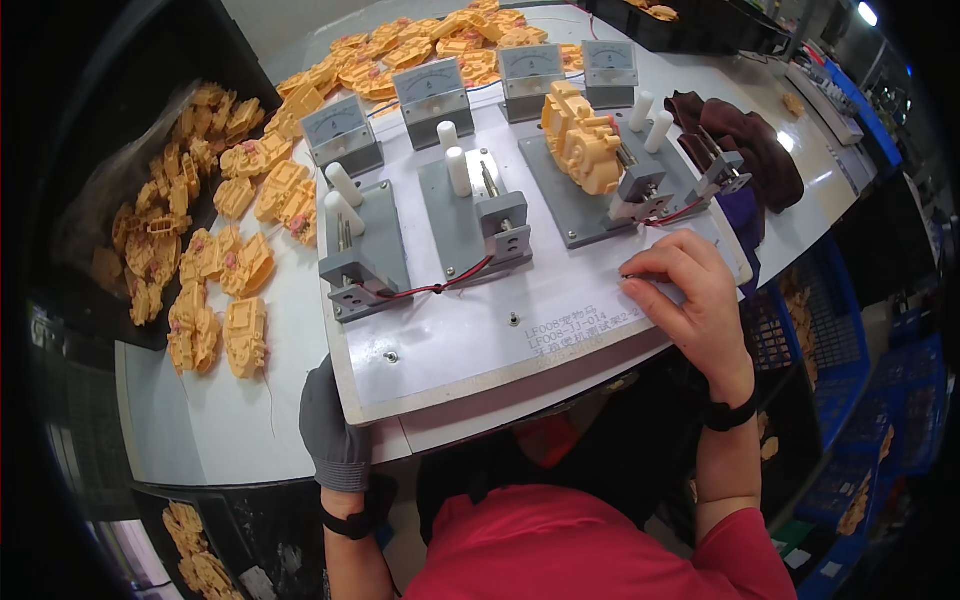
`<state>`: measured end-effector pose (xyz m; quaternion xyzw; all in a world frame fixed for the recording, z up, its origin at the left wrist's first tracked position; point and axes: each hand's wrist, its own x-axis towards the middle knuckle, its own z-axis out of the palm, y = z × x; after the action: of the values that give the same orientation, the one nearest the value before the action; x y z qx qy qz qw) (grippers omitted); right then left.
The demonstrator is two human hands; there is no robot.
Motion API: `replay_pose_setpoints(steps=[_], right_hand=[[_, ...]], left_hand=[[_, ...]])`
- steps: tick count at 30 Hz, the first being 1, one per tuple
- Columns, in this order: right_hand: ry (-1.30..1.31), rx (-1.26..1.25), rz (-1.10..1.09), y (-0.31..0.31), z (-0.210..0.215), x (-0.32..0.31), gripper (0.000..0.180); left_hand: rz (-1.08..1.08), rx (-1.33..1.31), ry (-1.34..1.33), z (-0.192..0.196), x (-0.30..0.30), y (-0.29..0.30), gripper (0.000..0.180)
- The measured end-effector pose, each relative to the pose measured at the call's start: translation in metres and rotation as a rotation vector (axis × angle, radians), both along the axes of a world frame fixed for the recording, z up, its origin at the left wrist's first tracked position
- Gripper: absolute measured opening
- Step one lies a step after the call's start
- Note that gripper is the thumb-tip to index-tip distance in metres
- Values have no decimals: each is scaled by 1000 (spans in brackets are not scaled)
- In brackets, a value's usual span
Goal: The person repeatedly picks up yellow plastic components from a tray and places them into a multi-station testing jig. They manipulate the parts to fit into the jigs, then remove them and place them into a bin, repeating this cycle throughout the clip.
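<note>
My right hand [692, 300] is at the right front of a white-topped test board [450, 375], thumb and forefinger pinched on a small dark piece too small to name. My left hand [337, 430], in a grey glove, is against the board's left front corner; its fingers are hidden by the edge. Several grey fixtures with white pegs stand on the board, among them a left fixture [375, 240] and a middle fixture [460, 215]. On a right fixture [570, 215] sits a yellow plastic housing [580, 140]. Two screws, a left screw [391, 356] and a middle screw [514, 319], stick up near the front.
Several analog meters, such as one grey meter [432, 92], line the board's back. Yellow housings [400, 55] are heaped behind and to the left. A black bin [160, 90] holds more. Dark cloth [745, 150] lies at right, above blue crates [820, 350].
</note>
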<state>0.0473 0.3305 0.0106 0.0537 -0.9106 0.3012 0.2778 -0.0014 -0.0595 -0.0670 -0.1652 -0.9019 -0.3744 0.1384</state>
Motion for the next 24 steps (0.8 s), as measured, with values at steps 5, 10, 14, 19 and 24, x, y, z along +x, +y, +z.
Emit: replay_pose_setpoints(steps=[5, 10, 14, 19, 24], right_hand=[[4, 16, -5, -1, 1, 1, 12], [6, 18, 1, 1, 0, 0, 13], [15, 16, 3, 0, 0, -1, 13], [13, 11, 2, 0, 0, 0, 11], [-25, 2, -12, -3, 3, 0, 8]], left_hand=[[3, 6, -49, 8, 1, 6, 80], [-14, 11, -40, 7, 0, 5, 82], [-23, 13, -32, 6, 0, 4, 83], [-20, 7, -32, 7, 1, 5, 83], [-15, 14, -15, 6, 2, 6, 82]])
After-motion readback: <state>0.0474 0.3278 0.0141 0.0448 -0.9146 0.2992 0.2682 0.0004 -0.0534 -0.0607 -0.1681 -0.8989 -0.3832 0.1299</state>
